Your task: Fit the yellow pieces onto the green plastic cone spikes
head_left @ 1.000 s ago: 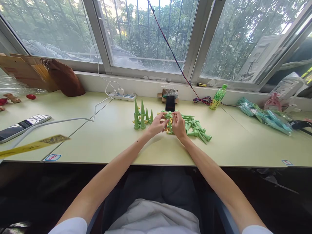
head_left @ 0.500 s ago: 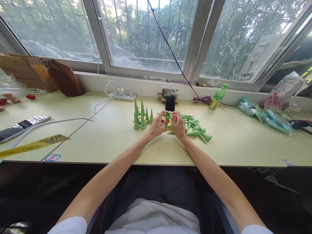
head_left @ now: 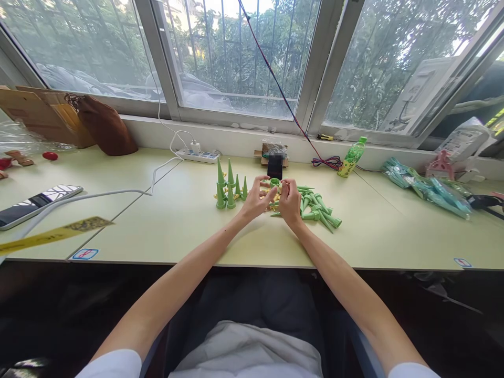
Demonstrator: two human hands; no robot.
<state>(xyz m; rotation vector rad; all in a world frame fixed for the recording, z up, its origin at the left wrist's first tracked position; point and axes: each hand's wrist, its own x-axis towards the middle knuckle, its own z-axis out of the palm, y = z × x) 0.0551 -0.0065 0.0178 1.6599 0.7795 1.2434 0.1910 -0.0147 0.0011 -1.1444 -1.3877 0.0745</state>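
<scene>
A green plastic plant-watering spike (head_left: 274,182) points its round open end up between my hands. My right hand (head_left: 290,201) pinches it at its right side. My left hand (head_left: 256,200) is just left of it, index finger and thumb apart, with nothing seen between them. The spike's lower part is hidden by my fingers. Small yellow parts (head_left: 276,197) lie partly covered between the hands. Several green spikes (head_left: 230,197) stand point-up to the left, with yellow pieces at their sides. More green spikes (head_left: 321,210) lie in a loose pile beside my right hand.
A dark phone (head_left: 274,167) leans on a small box behind my hands. A green drink bottle (head_left: 352,156) and coiled wire (head_left: 326,161) are at the back right, near teal plastic packets (head_left: 427,188). On the left are a power strip (head_left: 197,155), white cable (head_left: 118,194) and another phone (head_left: 39,206).
The left fingers have spread away from the spike's rim, and the open end now shows more fully. My right hand has shifted only slightly; the standing spikes and pile look unchanged.
</scene>
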